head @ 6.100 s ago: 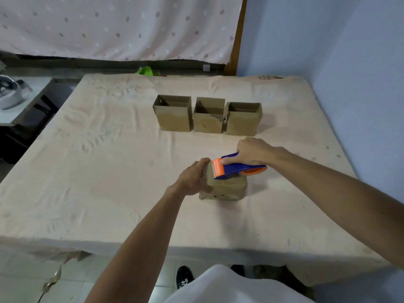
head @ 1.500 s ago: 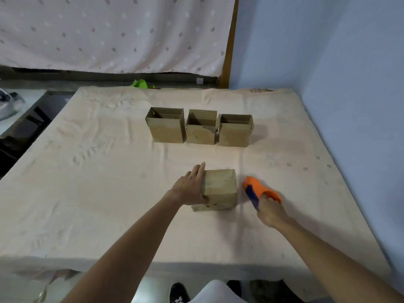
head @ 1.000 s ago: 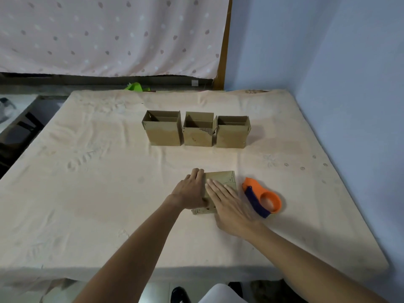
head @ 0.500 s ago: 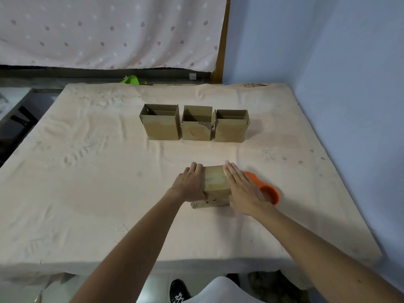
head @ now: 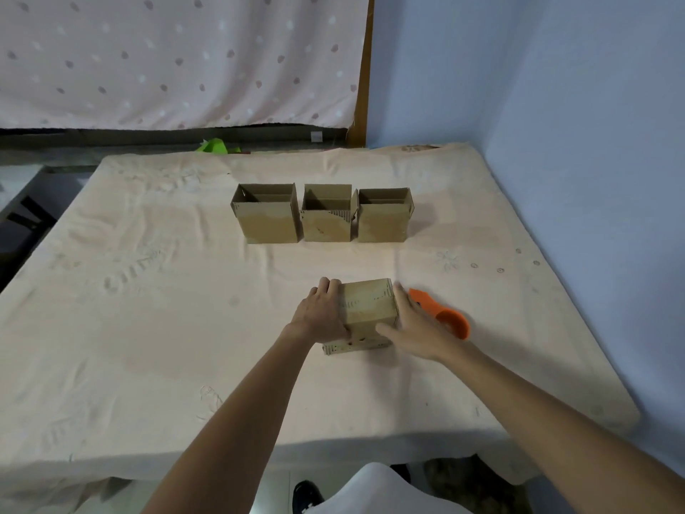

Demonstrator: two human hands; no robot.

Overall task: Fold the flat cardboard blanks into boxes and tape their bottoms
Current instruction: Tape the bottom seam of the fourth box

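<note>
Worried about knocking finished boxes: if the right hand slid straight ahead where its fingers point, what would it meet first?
Probably the rightmost open brown cardboard box in the far row; only bare beige tablecloth shows between it and the right hand. Depth is unclear.

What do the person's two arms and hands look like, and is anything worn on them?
Nothing is worn on them that I can see. The left hand and the right hand have no gloves, and no ring, watch or bracelet shows. The left forearm and the right forearm are uncovered, with no sleeve up to the picture's edge.
</note>
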